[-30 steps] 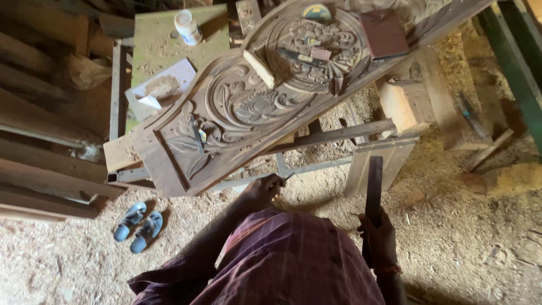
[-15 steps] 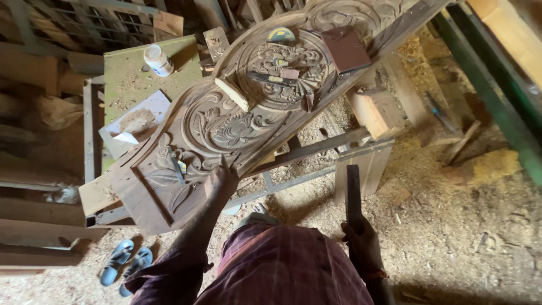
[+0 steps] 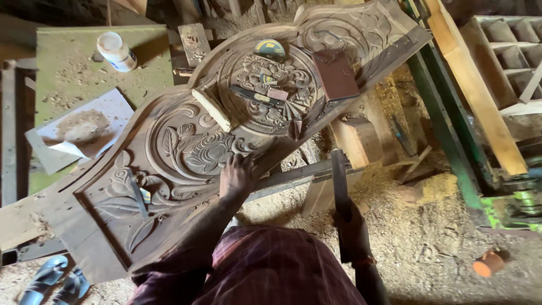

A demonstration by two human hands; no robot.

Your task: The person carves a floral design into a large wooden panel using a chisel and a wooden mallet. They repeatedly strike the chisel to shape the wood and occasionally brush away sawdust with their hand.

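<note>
A: Left hand (image 3: 236, 176)?
B: Lying open and flat on the carved panel's (image 3: 186, 149) lower edge, gripping nothing.
A: Right hand (image 3: 351, 221)?
B: At four o'clock, fist gripping a flat dark tool (image 3: 339, 179), pointing upward.

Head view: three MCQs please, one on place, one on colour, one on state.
1. Where does the left hand rest?
A. on the carved panel
B. on the white bottle
C. on the floor

2. What colour is the small table left of the panel?
A. red
B. green
C. blue

3. How is the right hand?
A. open and empty
B. flat on the panel
C. closed round a dark flat bar

Key: 1 A, fingers lie on the floral carving near the panel's edge. 2 B, its dusty top is green. 3 C, the bar sticks up out of the fist.
</note>
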